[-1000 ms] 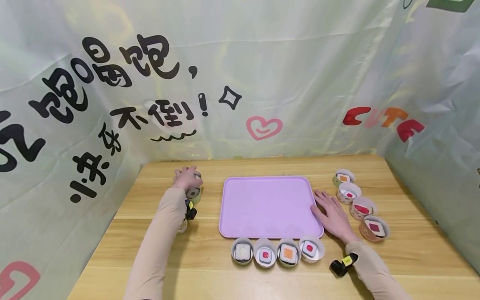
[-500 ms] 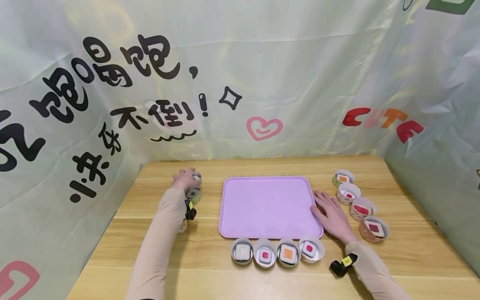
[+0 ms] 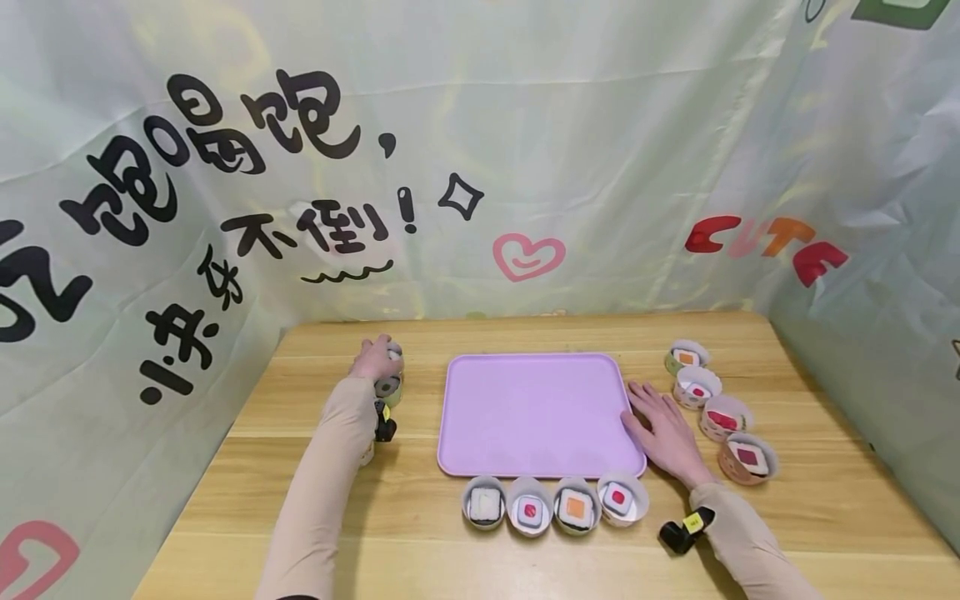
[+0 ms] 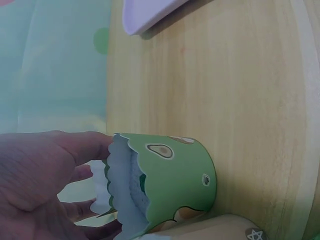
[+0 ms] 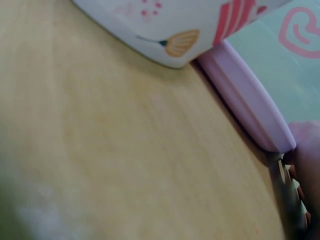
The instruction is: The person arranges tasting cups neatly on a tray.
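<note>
My left hand point(image 3: 372, 360) reaches to the far end of the cup row at the left. In the left wrist view, its thumb and fingers are spread around the scalloped rim of a paper cup, beside a green avocado-print cup point(image 4: 175, 170). Just in front of the hand, in the head view, stands a cup with a grey round piece point(image 3: 386, 386). On the right my right hand point(image 3: 666, 429) rests with fingers extended, its thumb at the edge of the purple tray point(image 3: 536, 412); in the right wrist view part of that hand point(image 5: 307, 165) shows beside the tray rim.
Several cups with sushi-like pieces point(image 3: 486, 504) line the tray's front edge. More cups point(image 3: 726, 417) stand in a slanted row beyond my right hand. Another cup point(image 3: 367, 452) is partly hidden by my left forearm. A printed cloth point(image 3: 600, 167) hangs behind the wooden table point(image 3: 420, 550).
My left hand stays at the far left cup, with its wrist and forearm shifting slightly right. My right hand, the tray and the other cups hold their places.
</note>
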`<move>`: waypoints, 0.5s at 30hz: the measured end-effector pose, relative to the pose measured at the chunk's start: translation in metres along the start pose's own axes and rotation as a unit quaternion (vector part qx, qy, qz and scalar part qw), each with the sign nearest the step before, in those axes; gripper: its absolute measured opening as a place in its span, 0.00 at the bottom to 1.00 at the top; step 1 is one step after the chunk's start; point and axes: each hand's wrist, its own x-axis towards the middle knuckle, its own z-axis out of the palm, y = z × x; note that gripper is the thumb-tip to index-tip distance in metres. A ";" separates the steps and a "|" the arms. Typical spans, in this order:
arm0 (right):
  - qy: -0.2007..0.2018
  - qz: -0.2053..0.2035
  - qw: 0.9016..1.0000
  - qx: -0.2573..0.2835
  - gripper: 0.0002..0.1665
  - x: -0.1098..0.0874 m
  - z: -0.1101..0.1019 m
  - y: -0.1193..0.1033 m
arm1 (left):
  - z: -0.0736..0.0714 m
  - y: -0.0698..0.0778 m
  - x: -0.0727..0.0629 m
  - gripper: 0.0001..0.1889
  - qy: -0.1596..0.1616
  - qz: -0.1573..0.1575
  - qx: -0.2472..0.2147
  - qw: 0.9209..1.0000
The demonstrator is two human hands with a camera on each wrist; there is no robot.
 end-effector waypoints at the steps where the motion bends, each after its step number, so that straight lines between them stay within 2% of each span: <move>1: 0.000 0.000 1.000 0.000 0.33 0.000 0.000 0.000 | -0.001 0.003 -0.004 0.36 -0.002 -0.006 -0.004 1.000; 7: -0.002 0.000 1.000 0.003 0.34 -0.001 0.003 0.000 | 0.001 0.008 -0.014 0.34 0.020 -0.002 0.013 1.000; 15: -0.001 -0.001 1.000 0.005 0.33 -0.001 0.002 -0.001 | 0.009 0.004 -0.005 0.28 0.041 -0.008 0.011 0.999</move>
